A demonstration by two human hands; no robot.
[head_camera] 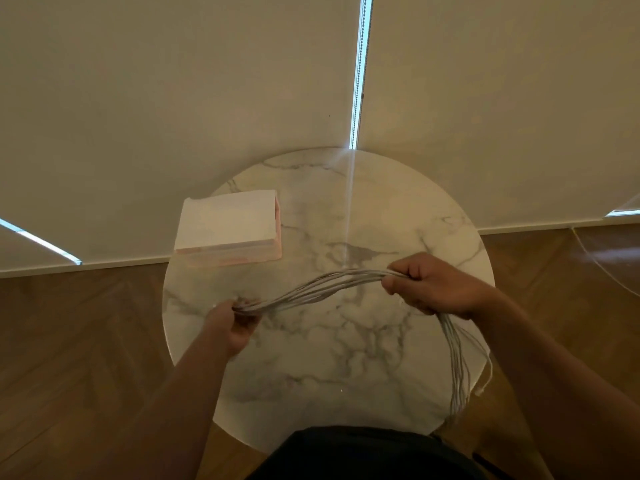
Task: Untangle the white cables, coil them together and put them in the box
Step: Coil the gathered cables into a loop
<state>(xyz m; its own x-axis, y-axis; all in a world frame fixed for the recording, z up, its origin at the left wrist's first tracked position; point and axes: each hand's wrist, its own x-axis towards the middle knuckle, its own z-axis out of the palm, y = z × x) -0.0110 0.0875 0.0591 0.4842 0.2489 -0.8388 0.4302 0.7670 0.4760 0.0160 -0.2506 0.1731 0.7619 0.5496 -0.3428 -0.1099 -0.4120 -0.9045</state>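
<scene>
Step in hand: the person is gathering the white cables [311,289] into one bundle and pulling it straight between both hands. By my reading the untangling is largely done and the coiling has not begun.
Left hand: the left hand [232,320] is gripping one end of the bundle, fingers curled round the strands, low over the marble table [346,358].
Right hand: the right hand [433,285] is closing in a fist round the bundle further along, holding it a little higher than the left.
Cables: the strands are running side by side in a shallow wave from hand to hand, above the tabletop. Past the right hand, the loose tails [457,368] are hanging down and trailing over the table's near right edge.
Box: the pink-sided box [228,226] is sitting on the far left of the table, well apart from both hands. I cannot tell whether its top is open.
Next move: it is probably calling for one hand to anchor the bundle while the other winds the length into loops, drawing the tails in so that none strays.
Watch for: strands may slip unevenly through the fist, and the hanging tails may snag on the table edge.
</scene>
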